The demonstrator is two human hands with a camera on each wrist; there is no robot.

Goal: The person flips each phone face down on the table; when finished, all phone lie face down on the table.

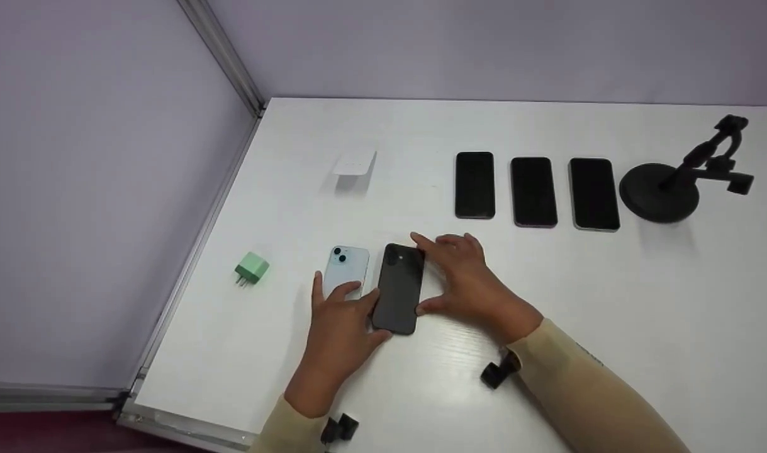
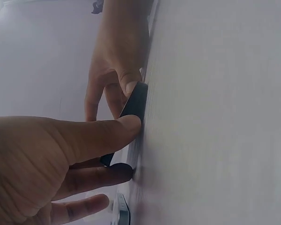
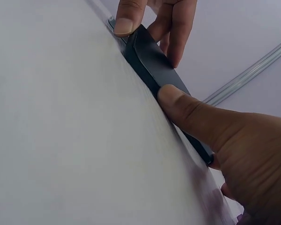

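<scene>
A black smartphone (image 1: 398, 296) lies back side up on the white table, its camera bump at the upper left. My left hand (image 1: 340, 330) grips its near left part, thumb at the bottom edge and index finger along the left side. From the right, my right hand (image 1: 468, 283) holds the same phone, thumb against its long side and index finger by the top corner. The right wrist view shows the phone (image 3: 154, 65) close over the tabletop, between both hands. Just left of it is a light blue smartphone (image 1: 352, 264), camera side up, partly covered by my left fingers.
Several more phones are on the table: a left one (image 1: 475, 185), a middle one (image 1: 533, 192) and a right one (image 1: 594, 194), screens up in a row. Beside them stands a black phone stand (image 1: 660, 192). A green plug charger (image 1: 253, 268) is at left, a folded white card (image 1: 355, 165) farther back.
</scene>
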